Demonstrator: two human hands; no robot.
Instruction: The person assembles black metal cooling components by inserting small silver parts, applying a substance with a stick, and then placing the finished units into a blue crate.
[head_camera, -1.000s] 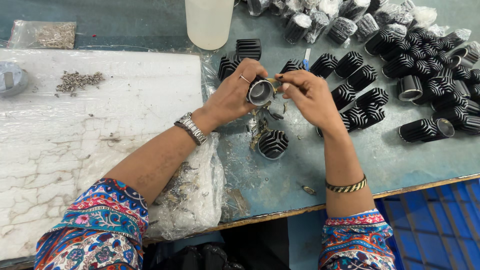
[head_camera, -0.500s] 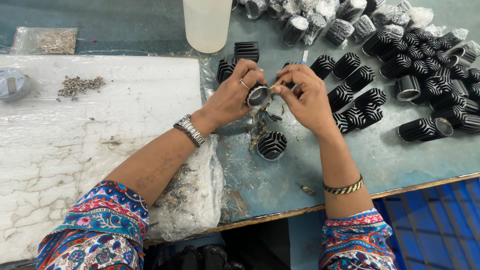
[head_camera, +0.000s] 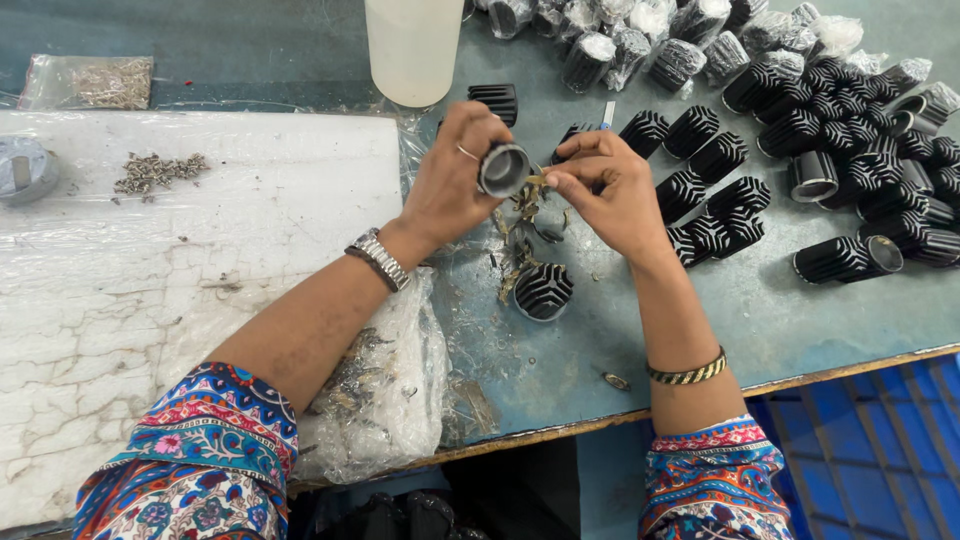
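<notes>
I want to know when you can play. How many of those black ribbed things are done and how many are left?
I cannot tell finished from unfinished. The left hand holds one finned cylinder while the right hand works a small metal piece at its open end. Another cylinder stands just below. A big pile of black finned cylinders lies at right, some plastic-wrapped, and loose screws wait at left.

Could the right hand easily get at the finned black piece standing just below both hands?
Probably yes. The finned black piece stands uncovered just under the right hand, nothing between them, though its fingers are busy at the cylinder in the left hand.
</notes>
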